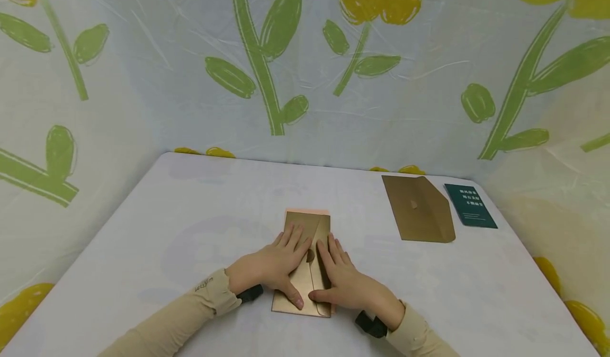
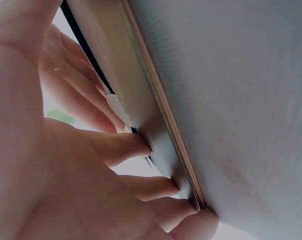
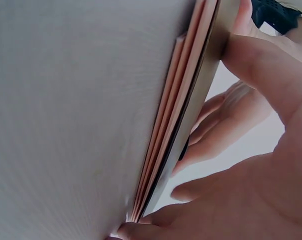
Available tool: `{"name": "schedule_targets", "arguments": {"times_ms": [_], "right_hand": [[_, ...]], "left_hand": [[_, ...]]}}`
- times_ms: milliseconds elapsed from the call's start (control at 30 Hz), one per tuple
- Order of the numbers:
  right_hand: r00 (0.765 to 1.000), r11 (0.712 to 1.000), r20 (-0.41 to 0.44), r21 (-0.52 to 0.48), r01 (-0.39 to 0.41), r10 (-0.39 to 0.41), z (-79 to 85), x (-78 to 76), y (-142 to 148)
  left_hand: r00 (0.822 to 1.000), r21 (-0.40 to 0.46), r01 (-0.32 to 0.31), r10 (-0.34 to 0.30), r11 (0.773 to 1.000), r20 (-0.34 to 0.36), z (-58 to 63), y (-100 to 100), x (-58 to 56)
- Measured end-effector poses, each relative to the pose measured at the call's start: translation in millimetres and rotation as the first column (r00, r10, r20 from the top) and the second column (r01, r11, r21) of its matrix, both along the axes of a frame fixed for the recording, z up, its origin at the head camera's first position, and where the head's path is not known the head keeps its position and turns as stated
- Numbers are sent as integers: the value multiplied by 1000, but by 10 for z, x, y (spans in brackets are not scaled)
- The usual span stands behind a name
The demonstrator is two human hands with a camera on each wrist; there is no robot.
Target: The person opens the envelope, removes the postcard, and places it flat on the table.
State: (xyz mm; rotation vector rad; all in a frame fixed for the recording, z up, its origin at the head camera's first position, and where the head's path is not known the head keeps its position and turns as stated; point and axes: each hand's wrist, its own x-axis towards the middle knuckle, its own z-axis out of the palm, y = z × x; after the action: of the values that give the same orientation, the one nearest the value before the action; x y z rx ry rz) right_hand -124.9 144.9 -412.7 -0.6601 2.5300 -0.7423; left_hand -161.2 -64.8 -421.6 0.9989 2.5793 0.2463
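Note:
A gold envelope (image 1: 304,280) lies flap side up on the table, with its flap folded over along the right side. Pink sheets (image 1: 307,210) stick out past its far edge. In the right wrist view several pink layers (image 3: 166,107) show beneath the envelope. My left hand (image 1: 276,262) rests on the envelope's left part, fingers spread and straight. On the flap side, my right hand (image 1: 345,281) presses with extended fingers, its thumb near the flap's edge. A dark round spot (image 1: 311,256) on the envelope lies between the two hands.
Toward the table's back right lies a second gold envelope (image 1: 419,211) with its flap unfolded. Beside it, near the right edge, is a dark green booklet (image 1: 471,205) with white print. A flower-patterned cloth (image 1: 181,81) hangs behind the white table (image 1: 214,198).

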Motion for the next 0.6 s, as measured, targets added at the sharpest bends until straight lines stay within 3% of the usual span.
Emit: {"name": "schedule_targets", "arguments": {"times_ms": [233,433,600], "right_hand": [[999,1000,40,-14,6,-5,25,-16,17],[994,996,106,-95,0,10,98,-54,88],[994,993,102,-117,-23,35,172,-83,163]], "left_hand": [[1000,-10,2,-2,1000,-9,-1,3,0],[1000,-16,0,0,1000,-6,5,0,2],[1000,5,8,-8,1000,18,16,-3,-8]]}}
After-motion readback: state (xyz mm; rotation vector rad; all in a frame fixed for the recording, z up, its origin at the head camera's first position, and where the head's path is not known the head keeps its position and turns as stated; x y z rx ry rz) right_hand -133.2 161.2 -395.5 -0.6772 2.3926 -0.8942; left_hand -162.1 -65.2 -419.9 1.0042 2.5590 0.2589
